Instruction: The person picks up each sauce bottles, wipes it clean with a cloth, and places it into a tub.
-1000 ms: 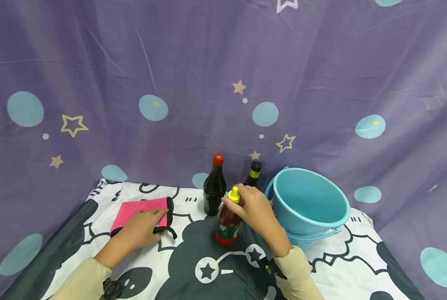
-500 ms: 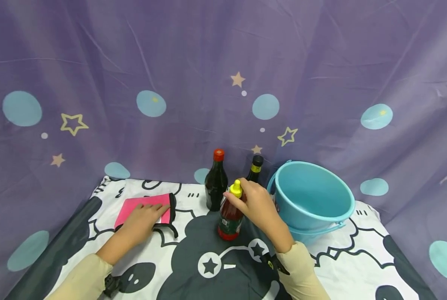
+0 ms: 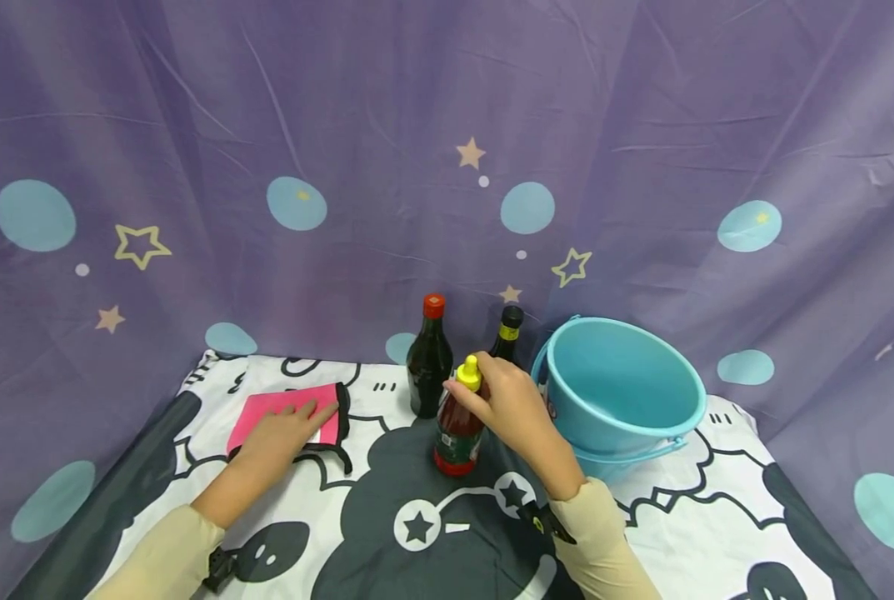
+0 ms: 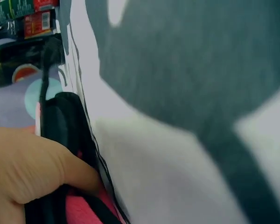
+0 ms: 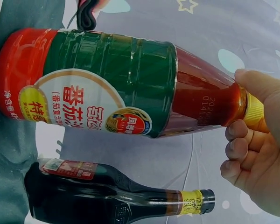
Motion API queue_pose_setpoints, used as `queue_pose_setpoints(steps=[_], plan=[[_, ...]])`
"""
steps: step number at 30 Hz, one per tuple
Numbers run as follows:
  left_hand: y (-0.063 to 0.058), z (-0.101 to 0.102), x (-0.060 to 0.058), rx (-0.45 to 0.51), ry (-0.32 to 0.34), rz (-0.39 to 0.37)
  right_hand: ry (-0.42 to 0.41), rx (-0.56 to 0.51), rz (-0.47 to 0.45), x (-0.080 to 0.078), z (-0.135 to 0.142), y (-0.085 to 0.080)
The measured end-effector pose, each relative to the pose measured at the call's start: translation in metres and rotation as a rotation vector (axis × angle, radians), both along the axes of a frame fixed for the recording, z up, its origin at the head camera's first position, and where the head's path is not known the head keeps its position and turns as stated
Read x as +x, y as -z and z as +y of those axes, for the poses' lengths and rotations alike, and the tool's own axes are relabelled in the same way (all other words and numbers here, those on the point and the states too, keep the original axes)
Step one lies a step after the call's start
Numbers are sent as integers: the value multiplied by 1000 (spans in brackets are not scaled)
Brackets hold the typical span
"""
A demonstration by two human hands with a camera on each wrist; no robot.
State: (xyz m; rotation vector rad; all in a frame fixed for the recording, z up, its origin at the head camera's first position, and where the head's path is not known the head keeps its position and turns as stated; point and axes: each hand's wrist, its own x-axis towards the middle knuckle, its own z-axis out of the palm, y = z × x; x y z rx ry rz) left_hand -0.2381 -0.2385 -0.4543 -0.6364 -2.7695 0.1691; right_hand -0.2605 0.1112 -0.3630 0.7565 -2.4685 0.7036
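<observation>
My right hand [image 3: 517,408] pinches the neck of a ketchup bottle [image 3: 457,437] just under its yellow cap, thumb on one side and fingers on the other. In the right wrist view the bottle shows its green and white label and red base. My left hand [image 3: 272,442] rests with extended fingers on a flat pink fabric piece [image 3: 259,407] with black edging and a black strap. In the left wrist view, the thumb [image 4: 79,172] lies against its black edge. Behind the ketchup stand a dark red-capped bottle [image 3: 429,367] and a dark black-capped bottle [image 3: 506,340], partly hidden by my right hand.
A light-blue bucket [image 3: 577,421] with a handle stands to the right of the bottles, close to my right forearm. A cartoon-print cloth [image 3: 679,550] covers the table. Behind it hangs a purple curtain [image 3: 387,125] with stars and dots.
The head view has shifted slightly. The fingers of my left hand are a little more spread on the pink fabric. My right hand keeps its grip on the ketchup bottle, which stays in place.
</observation>
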Motion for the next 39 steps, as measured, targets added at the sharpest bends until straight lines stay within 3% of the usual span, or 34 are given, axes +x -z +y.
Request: queue_pose_setpoints(steps=[9,17,26,29,34,39], plan=[[-3,-12,-9,-79,81,163,0,-12,-12,1,0,1],[-2,-17,-12,-86,155,290,-3,-15,0,1,0,2],[-2,-22,-20,56,147,317,-14,-8,42,-2,0,2],[-4,-23,-22,60,152,332,-15,-6,39,-2,1,1],[-10,-21,-23,68,227,432,-10,-1,34,-2,1,1],[-25,-12,-22,118,321,544,-13,12,45,0,2,0]])
